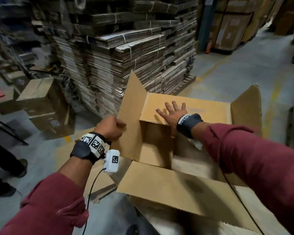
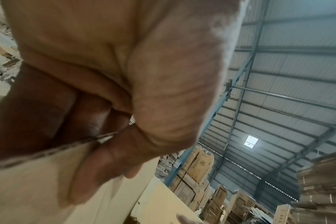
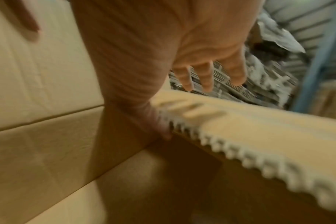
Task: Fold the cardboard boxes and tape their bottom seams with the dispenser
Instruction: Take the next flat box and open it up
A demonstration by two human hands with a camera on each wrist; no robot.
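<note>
Corrugated cardboard is filling the lower centre of the head view, where the cardboard box (image 1: 159,146) is standing open with its flaps up; you are folding the bottom flaps in, and the seam is not yet closed. Your left hand (image 1: 109,127) is gripping the edge of the left flap (image 1: 134,106), fingers curled behind it and thumb (image 2: 113,160) pinching the front face, as the left wrist view is showing; your right hand (image 1: 172,112) is lying flat, fingers spread and straight, pressing the far flap (image 1: 202,112) down, holding nothing. The right flap (image 1: 246,106) is standing up at the right of the frame, and the near flap (image 1: 168,189) is spreading toward the bottom edge; bundles of flattened boxes (image 1: 126,56) are stacked behind, in the upper centre. No dispenser is showing in any view. In my judgement, you are doing best by keeping the palm pressing along the crease so the far flap lies level; swing the left flap over on its score line, not by its corner, or it may buckle; aim for edges meeting squarely, so the tape can bridge a tight seam.
</note>
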